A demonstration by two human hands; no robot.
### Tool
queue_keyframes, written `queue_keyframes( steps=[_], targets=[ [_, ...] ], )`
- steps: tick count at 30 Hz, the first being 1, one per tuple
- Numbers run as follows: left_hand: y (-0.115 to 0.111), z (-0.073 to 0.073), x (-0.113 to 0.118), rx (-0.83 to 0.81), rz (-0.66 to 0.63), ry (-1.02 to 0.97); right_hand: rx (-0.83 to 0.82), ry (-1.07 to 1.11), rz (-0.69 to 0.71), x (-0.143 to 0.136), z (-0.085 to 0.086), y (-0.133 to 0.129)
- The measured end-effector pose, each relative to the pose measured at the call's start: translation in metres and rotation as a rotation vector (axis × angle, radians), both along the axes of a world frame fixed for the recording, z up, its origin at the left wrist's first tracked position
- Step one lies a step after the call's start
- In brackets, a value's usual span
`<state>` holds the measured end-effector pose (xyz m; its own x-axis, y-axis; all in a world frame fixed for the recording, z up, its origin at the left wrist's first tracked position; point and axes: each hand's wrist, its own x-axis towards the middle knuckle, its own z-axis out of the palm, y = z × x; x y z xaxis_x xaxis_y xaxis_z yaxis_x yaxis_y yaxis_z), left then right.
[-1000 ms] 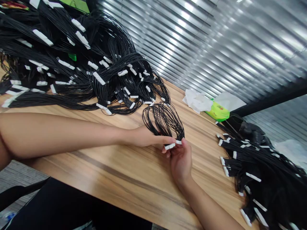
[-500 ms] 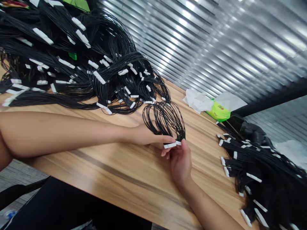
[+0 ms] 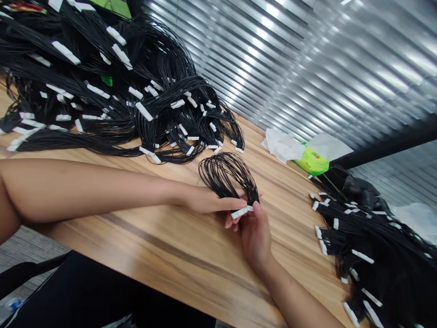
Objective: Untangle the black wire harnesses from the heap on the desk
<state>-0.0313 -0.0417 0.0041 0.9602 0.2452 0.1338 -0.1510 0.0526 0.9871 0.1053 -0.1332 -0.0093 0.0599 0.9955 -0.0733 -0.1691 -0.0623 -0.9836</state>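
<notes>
In the head view, your left hand [image 3: 205,199] and right hand [image 3: 256,237] meet over the middle of the worktop [image 3: 177,241], and both are clamped on one cable [image 3: 232,171]. Its thin black wires bend into a loop that arches away from you, toward the far edge. Its two white connectors [image 3: 239,212] sit side by side at your fingertips, facing the near edge. Your left thumb lies over the wires just by one connector; your right thumb tip presses at the other. Some fingers underneath are hidden, so you cannot tell how each one grips. Your left forearm comes in from the left end of the worktop, your right from the near edge.

Along the far edge, toward the left end, lies a big heap [image 3: 146,98] of black cables with white ends. A second pile [image 3: 372,246] covers the right edge, well apart from your hands. Near the far right corner, a green packet [image 3: 312,161] sits beside white tissue [image 3: 280,145]. Blinds [image 3: 273,68] stand behind the far edge.
</notes>
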Motion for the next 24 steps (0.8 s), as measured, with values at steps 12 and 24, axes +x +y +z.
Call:
queue_keyframes(
  steps=[12, 24],
  targets=[
    [-0.009, -0.010, 0.007, -0.467, 0.029, -0.110, 0.012, 0.029, 0.066, -0.006, 0.004, -0.001],
    [-0.009, -0.007, -0.002, -0.202, 0.067, -0.033, -0.003, 0.026, 0.041, -0.001, -0.005, -0.005]
  ],
)
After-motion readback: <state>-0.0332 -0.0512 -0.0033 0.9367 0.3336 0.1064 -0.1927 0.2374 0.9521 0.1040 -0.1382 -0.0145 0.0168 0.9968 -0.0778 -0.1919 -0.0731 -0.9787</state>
